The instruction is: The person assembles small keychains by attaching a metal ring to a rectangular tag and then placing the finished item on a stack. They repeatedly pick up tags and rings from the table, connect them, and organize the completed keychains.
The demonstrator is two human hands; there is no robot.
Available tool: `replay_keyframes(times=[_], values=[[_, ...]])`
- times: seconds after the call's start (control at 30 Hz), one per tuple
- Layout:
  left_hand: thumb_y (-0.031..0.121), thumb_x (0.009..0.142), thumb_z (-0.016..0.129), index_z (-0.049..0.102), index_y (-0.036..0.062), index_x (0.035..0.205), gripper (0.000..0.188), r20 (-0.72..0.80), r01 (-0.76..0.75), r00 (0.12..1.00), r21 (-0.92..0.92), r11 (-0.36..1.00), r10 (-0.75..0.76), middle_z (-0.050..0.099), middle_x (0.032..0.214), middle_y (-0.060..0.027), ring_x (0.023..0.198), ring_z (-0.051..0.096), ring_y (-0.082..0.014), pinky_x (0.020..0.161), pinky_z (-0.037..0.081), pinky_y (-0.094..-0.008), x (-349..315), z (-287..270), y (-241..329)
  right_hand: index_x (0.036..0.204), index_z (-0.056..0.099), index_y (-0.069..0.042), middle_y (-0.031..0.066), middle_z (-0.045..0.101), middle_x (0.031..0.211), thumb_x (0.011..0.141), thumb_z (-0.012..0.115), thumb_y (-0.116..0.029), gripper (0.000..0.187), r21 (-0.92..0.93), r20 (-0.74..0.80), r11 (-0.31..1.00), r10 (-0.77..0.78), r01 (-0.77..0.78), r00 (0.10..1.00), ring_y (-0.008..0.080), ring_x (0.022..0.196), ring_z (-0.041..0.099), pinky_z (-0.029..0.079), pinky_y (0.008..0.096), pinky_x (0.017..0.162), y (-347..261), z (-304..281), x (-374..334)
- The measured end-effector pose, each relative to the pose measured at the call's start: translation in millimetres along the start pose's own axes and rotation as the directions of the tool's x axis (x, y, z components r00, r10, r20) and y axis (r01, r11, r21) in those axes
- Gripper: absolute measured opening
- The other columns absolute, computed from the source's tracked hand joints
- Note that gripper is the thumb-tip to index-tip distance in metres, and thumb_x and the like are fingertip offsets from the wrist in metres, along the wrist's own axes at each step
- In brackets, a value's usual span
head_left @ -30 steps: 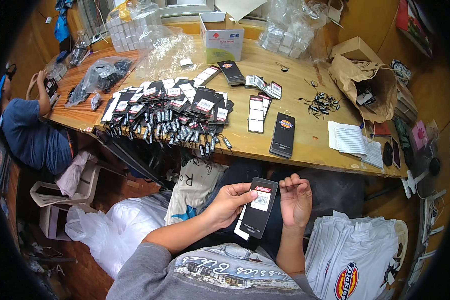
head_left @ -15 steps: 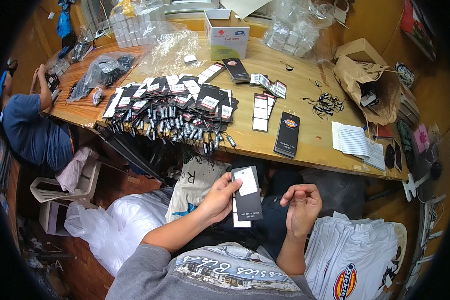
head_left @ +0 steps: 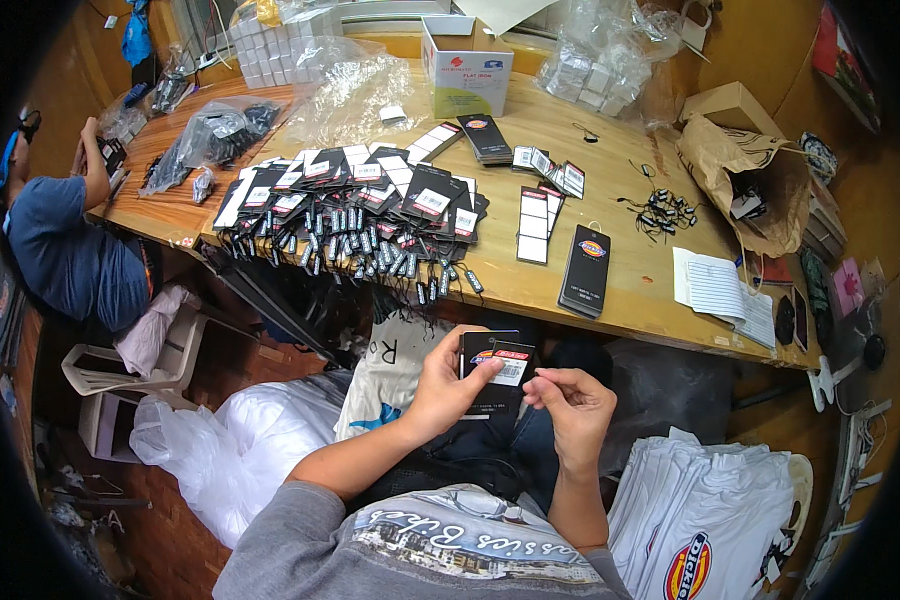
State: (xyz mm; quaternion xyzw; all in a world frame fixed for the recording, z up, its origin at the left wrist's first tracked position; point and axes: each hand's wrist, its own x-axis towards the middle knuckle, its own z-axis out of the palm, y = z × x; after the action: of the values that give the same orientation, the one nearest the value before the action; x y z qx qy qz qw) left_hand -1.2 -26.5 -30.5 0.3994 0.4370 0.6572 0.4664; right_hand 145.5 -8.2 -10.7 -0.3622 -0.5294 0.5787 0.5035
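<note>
My left hand (head_left: 438, 385) grips black hang tags (head_left: 482, 404) above my lap, its thumb pressed on their face. A smaller tag (head_left: 511, 366) with a red band and a white barcode label lies over the top one. Just right of it my right hand (head_left: 578, 412) is closed in a pinch; whatever is between its fingertips is too small to make out. On the table beyond stand a neat stack of black hang tags (head_left: 584, 272) and, left of it, white-panelled tags (head_left: 533, 225). A large heap of tags with strings (head_left: 370, 200) spreads along the table's front edge.
Black string loops (head_left: 667, 212), a notebook (head_left: 712, 285) and a brown paper bag (head_left: 740, 180) lie on the table's right side. A carton (head_left: 467, 70) stands at the back. Folded white shirts (head_left: 695, 500) are at my right. Another person (head_left: 75, 250) sits at the far left.
My right hand has come left to the tags and closed into a pinch. The tags now show logo fronts and a red-banded barcode tag. The view has shifted slightly.
</note>
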Motion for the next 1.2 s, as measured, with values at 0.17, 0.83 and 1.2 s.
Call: replay_keyframes(times=[0.17, 0.83, 1.2], values=[[0.001, 0.072, 0.060, 0.051, -0.0003, 0.090, 0.020, -0.035, -0.111, 0.993, 0.127, 0.986, 0.117, 0.056, 0.081, -0.0034, 0.073, 0.051, -0.0064, 0.066, 0.042, -0.0195, -3, 2, 9, 0.077, 0.058, 0.003, 0.0039, 0.056, 0.067, 0.073, 0.059, -0.001, 0.006, 0.010, 0.042, 1.000, 0.024, -0.025, 0.999, 0.0066, 0.057, 0.051, 0.041, 0.0168, 0.049, 5, 7, 6], [-0.006, 0.062, 0.062, 0.054, 0.0007, 0.087, 0.027, 0.310, -0.592, 0.797, 0.572, 0.568, 0.518, 0.059, 0.079, -0.0119, 0.067, 0.059, -0.0245, 0.055, 0.047, -0.0283, -3, 0, 20, 0.071, 0.053, 0.003, 0.0099, 0.050, 0.061, 0.074, 0.055, -0.004, 0.008, -0.498, 0.183, 0.839, -0.147, 0.220, 0.972, 0.0179, 0.050, 0.047, 0.036, 0.0258, 0.047, -10, 6, 14], [-0.006, 0.064, 0.058, 0.054, 0.0006, 0.090, 0.027, 0.356, -0.565, 0.825, 0.541, 0.623, 0.439, 0.059, 0.079, -0.0125, 0.069, 0.059, -0.0254, 0.057, 0.047, -0.0298, -4, -5, 15, 0.068, 0.053, 0.000, 0.0078, 0.049, 0.070, 0.067, 0.060, -0.001, 0.008, -0.748, 0.150, 0.513, -0.490, 0.422, 0.859, 0.0204, 0.056, 0.051, 0.040, 0.0279, 0.047, -6, 18, 10]])
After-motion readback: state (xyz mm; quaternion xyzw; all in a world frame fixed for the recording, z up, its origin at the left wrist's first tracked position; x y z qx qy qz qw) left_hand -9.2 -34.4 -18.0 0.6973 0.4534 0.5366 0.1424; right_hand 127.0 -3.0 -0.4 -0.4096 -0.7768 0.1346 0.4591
